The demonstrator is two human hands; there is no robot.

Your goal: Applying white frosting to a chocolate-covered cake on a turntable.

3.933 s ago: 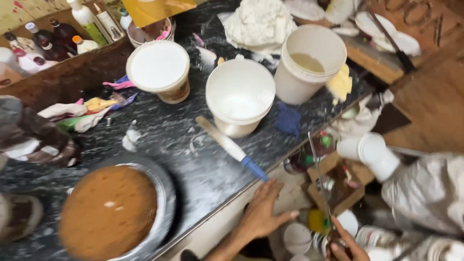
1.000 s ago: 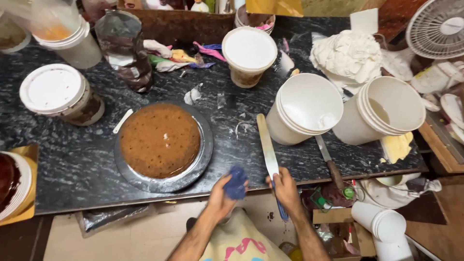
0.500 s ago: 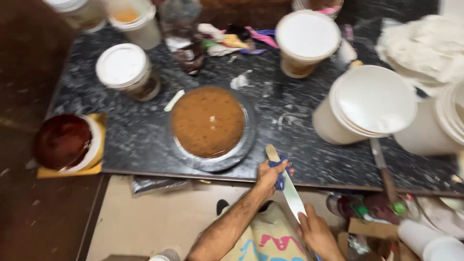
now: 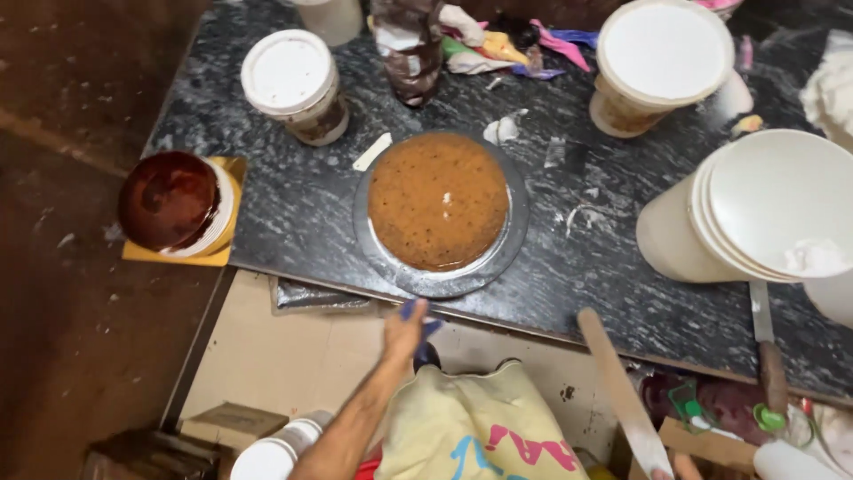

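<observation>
A round brown cake (image 4: 438, 212) sits on a grey metal plate (image 4: 444, 283) near the front edge of the black marble table (image 4: 293, 213). My left hand (image 4: 402, 336) is just below that edge, in front of the plate, closed around a small blue cloth (image 4: 412, 309). A long pale cake knife (image 4: 622, 396) slants up from the bottom right, its tip near the table edge. My right hand (image 4: 682, 466) grips its lower end but is almost wholly cut off by the frame's bottom edge.
A chocolate-glazed cake on a yellow board (image 4: 173, 203) overhangs the table's left end. White lidded tubs (image 4: 291, 82) (image 4: 662, 62) stand behind, stacked white buckets (image 4: 764, 213) at right. A second knife (image 4: 769, 351) lies by them. A yellow apron (image 4: 471, 427) is below.
My left hand with the blue cloth has shifted left to below the cake plate. The long knife has dropped lower and to the right, off the table edge.
</observation>
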